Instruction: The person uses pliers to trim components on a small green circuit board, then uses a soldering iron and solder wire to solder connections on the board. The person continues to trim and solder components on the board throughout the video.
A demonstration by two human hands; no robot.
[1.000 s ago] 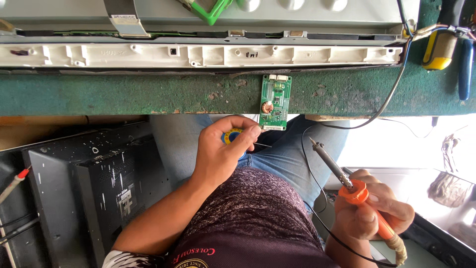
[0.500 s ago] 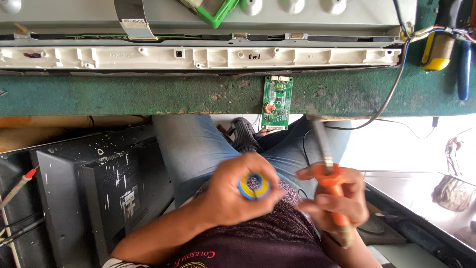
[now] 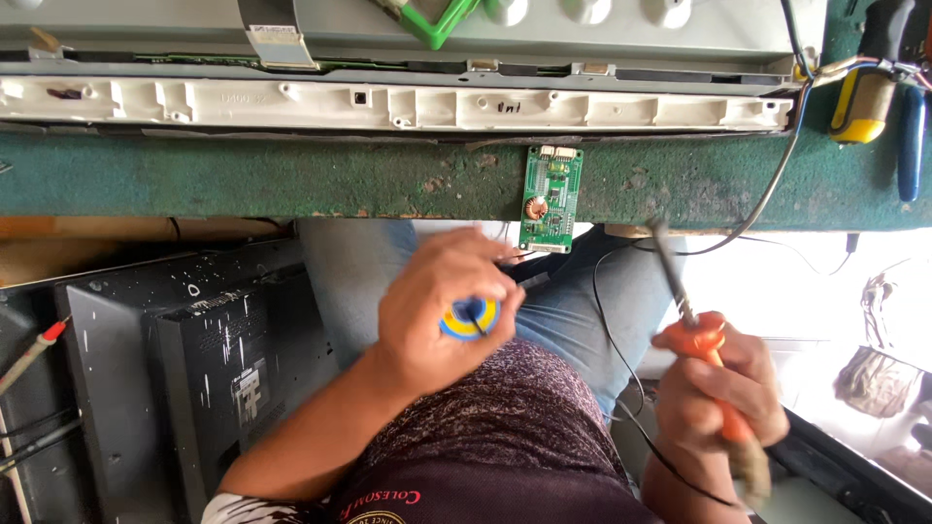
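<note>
Left hand (image 3: 437, 311) clamped on small yellow-and-blue round spool (image 3: 469, 318), right hand (image 3: 723, 388) gripping orange-handled soldering iron (image 3: 694, 320)

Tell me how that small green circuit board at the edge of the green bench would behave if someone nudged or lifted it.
The green circuit board looks thin and flat, so probably stiff and light. It overhangs the bench edge, so a nudge might tip it off. Its copper coil and small connectors stand exposed, so it is likely fragile. Neither the left hand nor the right hand touches it.
</note>
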